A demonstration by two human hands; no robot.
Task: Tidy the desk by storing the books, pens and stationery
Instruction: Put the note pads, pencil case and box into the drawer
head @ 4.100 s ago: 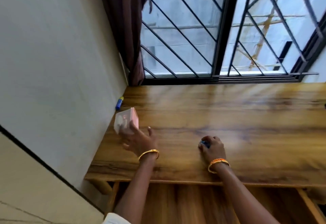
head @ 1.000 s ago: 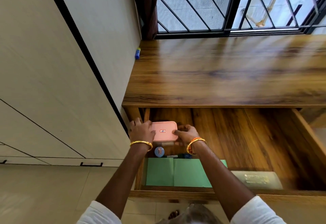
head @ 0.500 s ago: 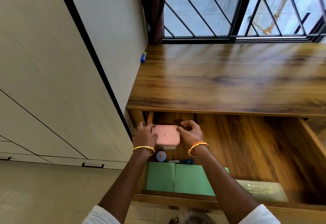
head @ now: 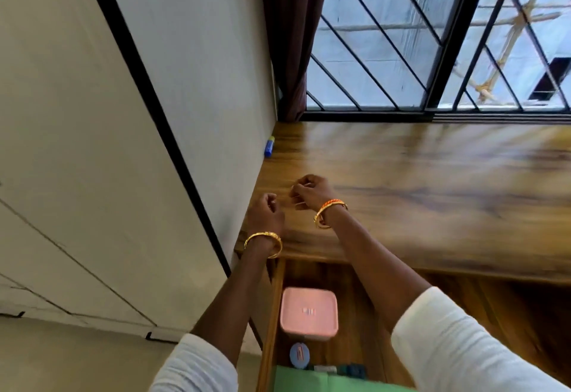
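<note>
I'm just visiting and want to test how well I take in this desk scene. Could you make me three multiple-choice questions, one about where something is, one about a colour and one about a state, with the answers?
1. Where is the pink box?
A. On the desk top
B. In the open drawer
C. On the floor

2. What colour is the small stick lying by the wall at the desk's far left?
A. Red with a white tip
B. All green
C. Blue with a yellow tip

3. What state is the drawer in?
A. Pulled open
B. Pushed shut
C. Taken out and set on the desk

Answers:
1 B, the box sits inside the drawer, below the desk edge.
2 C, its body is blue and its end is yellow.
3 A, its inside and contents show in front of the desk.
</note>
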